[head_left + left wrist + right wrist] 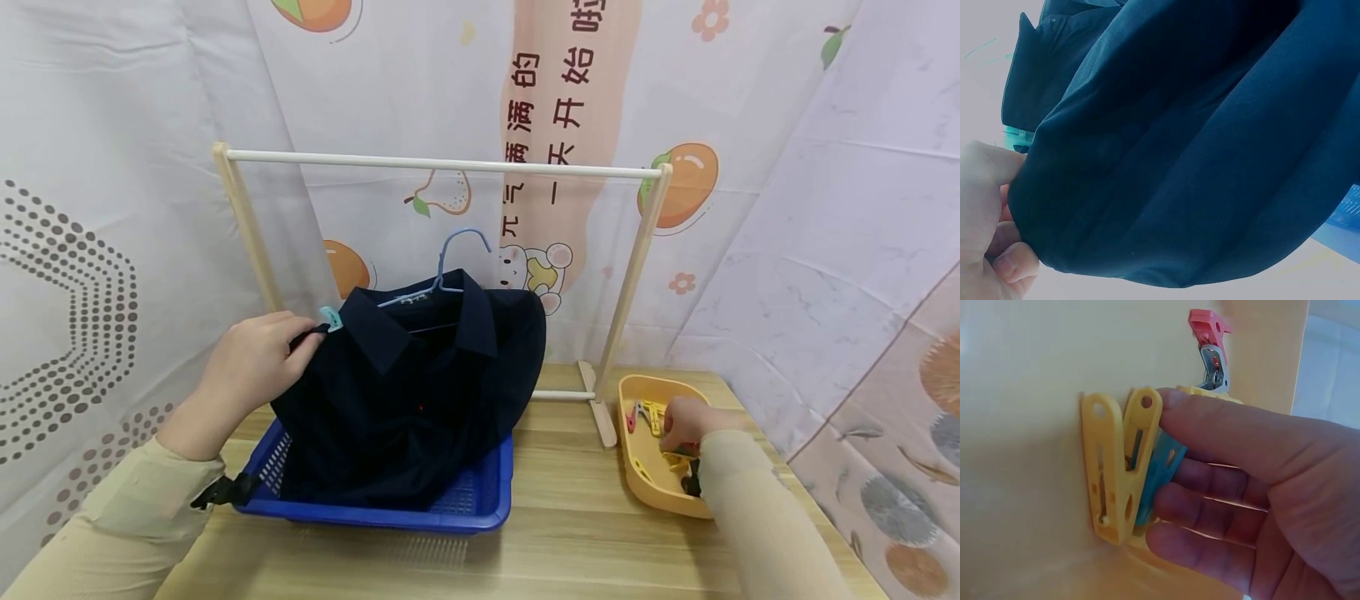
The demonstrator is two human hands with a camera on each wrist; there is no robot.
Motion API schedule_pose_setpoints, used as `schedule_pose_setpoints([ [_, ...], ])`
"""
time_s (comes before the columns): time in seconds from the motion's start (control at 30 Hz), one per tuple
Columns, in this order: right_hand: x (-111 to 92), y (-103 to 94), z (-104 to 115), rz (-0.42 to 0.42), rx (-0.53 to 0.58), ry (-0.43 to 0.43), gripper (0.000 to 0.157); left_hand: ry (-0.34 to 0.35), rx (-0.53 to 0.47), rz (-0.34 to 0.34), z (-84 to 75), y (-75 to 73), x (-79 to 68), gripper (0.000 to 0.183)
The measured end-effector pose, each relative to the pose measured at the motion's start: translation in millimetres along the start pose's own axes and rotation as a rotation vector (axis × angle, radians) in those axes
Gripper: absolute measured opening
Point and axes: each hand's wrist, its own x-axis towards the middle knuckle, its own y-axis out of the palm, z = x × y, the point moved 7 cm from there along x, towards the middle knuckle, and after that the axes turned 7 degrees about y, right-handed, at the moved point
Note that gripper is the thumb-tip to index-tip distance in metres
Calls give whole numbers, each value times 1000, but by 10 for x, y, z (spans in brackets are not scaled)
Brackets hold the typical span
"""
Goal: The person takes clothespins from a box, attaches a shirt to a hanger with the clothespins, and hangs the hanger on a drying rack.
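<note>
On a clock drawn over the head view, a blue basket (382, 518) is seen at 7 o'clock on the desk (555, 525), with the bottom of a dark shirt (405, 400) piled in it. At 4 o'clock, yellow clips (1116, 519), a pink clip (1207, 326) and a blue-green clip (1163, 465) are kept in a yellow tray (658, 497). The right hand (686, 421) is dipped in there with bent fingers, the thumb set by a yellow clip; whether one is gripped cannot be told. Between 8 and 9 o'clock, the shirt is pinched near its shoulder by the left hand's (258, 360) fingers, just beside a mint clip (331, 318). The shirt is likely light, soft and floppy, best picked up by the hanger (440, 268), whose hook is seen poking from the collar toward 1 o'clock. The clips should be stiff and springy, best squeezed at their ends. Farther off, at 12 o'clock, a rack (442, 163) is seen, its bar not touched by the hook.
</note>
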Motion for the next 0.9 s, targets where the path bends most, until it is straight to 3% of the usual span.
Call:
schedule_pose_setpoints([
  [0.3,8,7,15,-12,-28,6,24,-13,3,4,-1,5,-3,9],
  [0.9,-101,-7,38,66,75,55,19,-3,3,-4,-14,-2,-2,8],
])
